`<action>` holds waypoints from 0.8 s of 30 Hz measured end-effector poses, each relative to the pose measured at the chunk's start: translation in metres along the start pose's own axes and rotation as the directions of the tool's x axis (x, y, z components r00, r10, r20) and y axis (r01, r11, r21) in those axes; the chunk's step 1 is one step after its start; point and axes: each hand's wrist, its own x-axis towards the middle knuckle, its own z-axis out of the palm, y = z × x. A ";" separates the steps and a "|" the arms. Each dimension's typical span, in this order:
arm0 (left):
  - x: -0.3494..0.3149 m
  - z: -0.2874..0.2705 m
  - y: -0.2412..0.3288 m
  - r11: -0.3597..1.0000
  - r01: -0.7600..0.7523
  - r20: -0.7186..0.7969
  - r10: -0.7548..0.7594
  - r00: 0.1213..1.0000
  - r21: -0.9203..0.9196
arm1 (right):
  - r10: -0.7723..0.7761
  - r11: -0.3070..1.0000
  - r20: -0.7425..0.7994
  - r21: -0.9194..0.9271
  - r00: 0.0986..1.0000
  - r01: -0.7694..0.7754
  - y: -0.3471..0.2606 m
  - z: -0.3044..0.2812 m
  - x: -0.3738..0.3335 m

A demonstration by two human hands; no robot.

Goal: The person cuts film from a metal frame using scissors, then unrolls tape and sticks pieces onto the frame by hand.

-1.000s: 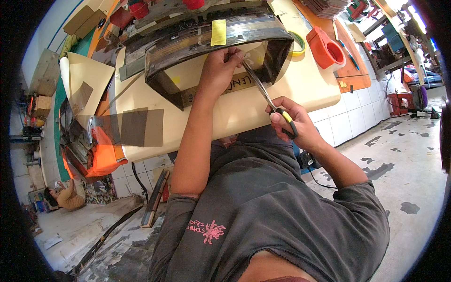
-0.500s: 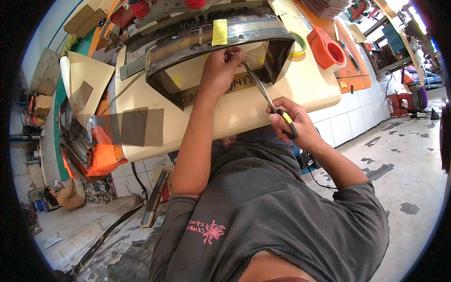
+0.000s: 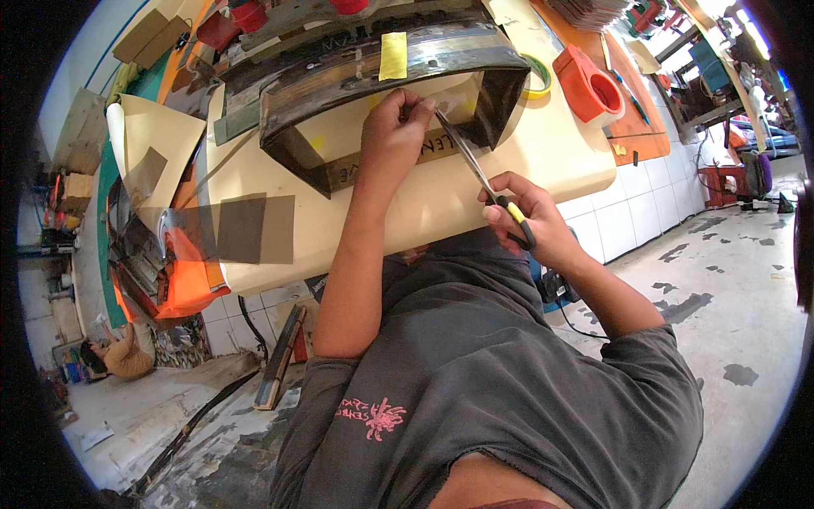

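Note:
My right hand [image 3: 536, 222] grips a pair of scissors [image 3: 472, 159] by its black-and-yellow handles, blades pointing up and left. Close to the blade tips, my left hand [image 3: 394, 131] is pinched; whatever its fingertips hold is too small to make out. Both blades look nearly together. Just beyond my left hand stands a dark, curved, box-like frame [image 3: 466, 55] with an open front. A yellow strip [image 3: 393, 56] is stuck on its upper edge. Marked lettering shows on a tan strip inside its lower edge, partly hidden by my left wrist.
Cream sheeting covers the table [image 3: 560, 161]. Right of the frame lie a yellow tape roll [image 3: 537, 78] and a red tape dispenser [image 3: 585, 85]. Dark translucent sheets [image 3: 254, 229] overhang the table's left side beside an orange bag [image 3: 186, 284]. Another person [image 3: 127, 356] sits low at far left.
My left hand has shifted slightly down and left, and its fingertips sit a little apart from the scissor tips. The frame has moved slightly left. My right hand stays almost still.

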 end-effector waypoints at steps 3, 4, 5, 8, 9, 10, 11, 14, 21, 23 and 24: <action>0.002 -0.001 -0.003 1.000 0.009 0.019 -0.009 1.000 -0.020 | 0.001 1.000 0.027 0.018 1.000 -0.002 0.002 -0.001 0.000; 0.003 -0.002 -0.005 1.000 0.005 0.039 -0.005 0.999 -0.016 | 0.001 1.000 0.027 0.017 1.000 -0.001 0.001 0.000 -0.001; 0.003 -0.003 -0.006 1.000 0.005 0.038 -0.004 0.999 -0.017 | 0.013 0.999 0.038 0.039 0.999 -0.014 0.000 0.001 -0.003; 0.002 -0.004 -0.006 0.997 0.012 0.067 -0.007 0.998 -0.072 | 0.033 0.997 0.060 0.062 0.998 -0.037 0.000 0.001 -0.004; 0.002 -0.004 -0.005 0.998 0.019 0.073 -0.014 0.997 -0.066 | 0.042 0.997 0.072 0.063 0.997 -0.047 0.001 0.001 -0.004; 0.002 -0.004 -0.005 0.998 0.026 0.079 -0.022 0.997 -0.060 | 0.042 0.997 0.072 0.063 0.997 -0.047 0.001 0.000 -0.004; 0.001 -0.004 -0.003 0.998 0.026 0.079 -0.022 0.997 -0.060 | 0.064 0.997 0.079 0.044 0.995 -0.067 0.003 -0.001 -0.006; 0.000 -0.004 0.003 0.997 0.044 0.078 -0.039 0.996 -0.071 | 0.079 0.996 0.096 0.020 0.992 -0.081 0.005 0.002 -0.011; 0.006 -0.005 -0.007 0.997 0.043 0.083 -0.037 0.996 -0.067 | 0.034 0.999 0.078 0.023 0.996 -0.036 0.005 0.008 -0.018; 0.007 -0.005 -0.008 0.996 0.041 0.088 -0.034 0.996 -0.073 | 0.023 1.000 0.067 0.018 0.997 -0.025 0.004 0.008 -0.018; 0.008 -0.005 -0.008 0.996 0.050 0.091 -0.043 0.995 -0.071 | 0.020 1.000 0.065 0.017 0.998 -0.021 0.004 0.008 -0.017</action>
